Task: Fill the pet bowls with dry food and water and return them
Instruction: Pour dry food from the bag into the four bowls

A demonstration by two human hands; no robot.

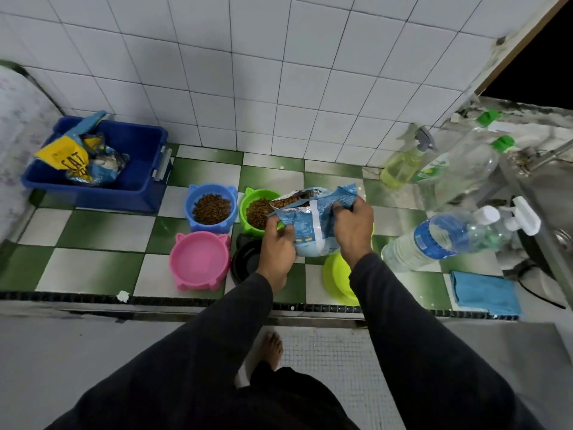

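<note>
Far to my left a blue bin holds a crumpled yellow and blue bag, well apart from my work. Next comes the blue bowl, already heaped with kibble, and in front of it the pink bowl, which looks empty. Beside that sits a black bowl, partly hidden by my wrist. My left hand pinches the lower corner of the food bag, fingers curled into the foil, while my right hand grips its upper edge near the torn mouth. The bag is tipped over the green bowl, its open mouth above the kibble there. It feels like soft, slick film to me, light but floppy, so I judge it best held at the edge and corner, to keep the mouth steady and the pour narrow. A yellow-green bowl waits under my right forearm. Farther right stand water bottles and a blue cloth.
</note>
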